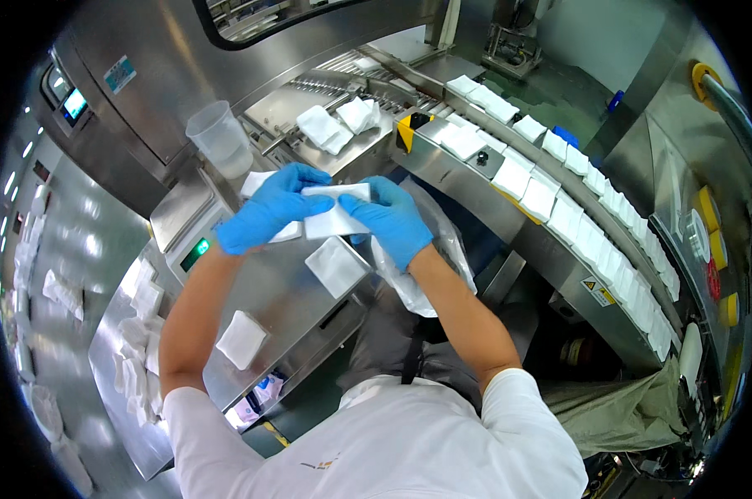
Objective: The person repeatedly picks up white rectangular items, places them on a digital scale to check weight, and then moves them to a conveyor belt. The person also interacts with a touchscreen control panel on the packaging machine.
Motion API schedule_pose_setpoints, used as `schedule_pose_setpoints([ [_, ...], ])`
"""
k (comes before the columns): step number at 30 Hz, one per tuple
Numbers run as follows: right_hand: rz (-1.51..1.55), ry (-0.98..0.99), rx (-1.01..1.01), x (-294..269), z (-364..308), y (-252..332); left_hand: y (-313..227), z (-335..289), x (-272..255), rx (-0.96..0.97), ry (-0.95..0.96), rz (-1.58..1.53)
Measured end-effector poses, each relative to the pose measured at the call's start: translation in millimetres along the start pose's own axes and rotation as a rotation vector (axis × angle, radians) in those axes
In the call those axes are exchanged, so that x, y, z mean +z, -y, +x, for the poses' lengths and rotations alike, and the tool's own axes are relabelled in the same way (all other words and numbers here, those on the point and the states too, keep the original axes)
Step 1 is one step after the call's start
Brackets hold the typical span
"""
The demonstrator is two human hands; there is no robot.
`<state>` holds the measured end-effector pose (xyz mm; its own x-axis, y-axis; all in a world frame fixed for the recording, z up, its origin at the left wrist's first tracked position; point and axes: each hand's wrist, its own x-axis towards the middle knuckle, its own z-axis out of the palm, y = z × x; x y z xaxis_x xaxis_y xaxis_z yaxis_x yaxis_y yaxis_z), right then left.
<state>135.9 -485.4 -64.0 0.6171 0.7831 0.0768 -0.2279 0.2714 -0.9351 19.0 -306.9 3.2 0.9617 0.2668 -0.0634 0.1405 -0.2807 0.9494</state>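
Both my hands wear blue gloves and meet over the steel table. Between them they grip a white folded pad [332,221], soft and roughly square. My left hand [268,209] has its fingers and thumb closed on the pad's left side. On the right side my right hand [395,219] pinches it with thumb and fingers. Just below lies another white pad [337,267] near the table's edge, and a further one [242,340] rests nearer my left forearm. More white pieces show partly behind my left hand. A clear plastic bag [451,249] hangs beneath my right hand.
A curved conveyor [509,195] carries rows of white pads on the right. Loose white pads [334,125] lie on a steel surface ahead. A translucent plastic beaker [219,140] stands beside a scale [194,233] at left. White pieces [139,358] are heaped at the table's left end.
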Motion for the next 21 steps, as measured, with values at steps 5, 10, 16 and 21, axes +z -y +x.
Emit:
schedule_pose_setpoints([
  [5, 0.144, -0.202, -0.006, -39.3, -15.1, 16.5, -10.2, 63.2, 44.2, -0.031, 0.048, -0.212],
  [10, 0.148, -0.186, 0.091, -95.3, -40.3, 8.9, -18.0, 184.6, 73.5, 0.132, 0.105, -0.12],
  [16, 0.043, -0.09, 0.199, -145.6, -122.3, -30.1, -13.8, 343.7, 80.4, 0.284, 0.289, 0.155],
  [21, 0.05, -0.185, 0.352, -173.8, -186.5, -42.7, -1.3, 396.0, 111.0, 0.2, 0.414, 0.551],
])
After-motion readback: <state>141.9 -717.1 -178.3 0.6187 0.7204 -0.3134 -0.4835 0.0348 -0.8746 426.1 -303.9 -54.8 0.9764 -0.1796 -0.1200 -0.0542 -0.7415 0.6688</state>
